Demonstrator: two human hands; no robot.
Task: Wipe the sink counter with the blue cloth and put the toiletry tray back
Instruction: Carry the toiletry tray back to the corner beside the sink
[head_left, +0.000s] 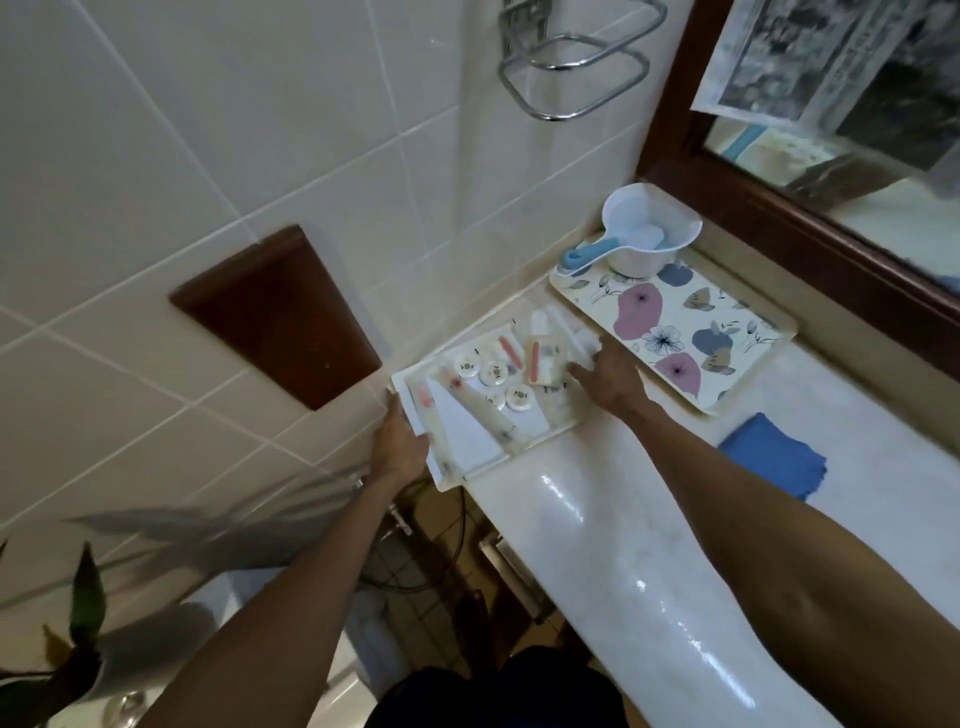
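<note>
The toiletry tray (451, 480) is a white tray holding several small round lids, sachets and wrapped items. It lies at the left end of the pale sink counter (597, 525), partly over the counter's edge. My left hand (399, 444) grips the tray's left edge. My right hand (610, 376) holds its right side, fingers lying over the items. The folded blue cloth (774, 454) rests on the counter to the right of my right forearm, with no hand on it.
A flowered tray (675, 332) sits against the wall behind the toiletry tray, with a white dipper with a blue handle (639, 234) at its far end. A wood-framed mirror (831, 218) runs along the right. A chrome towel ring (571, 78) hangs on the tiled wall.
</note>
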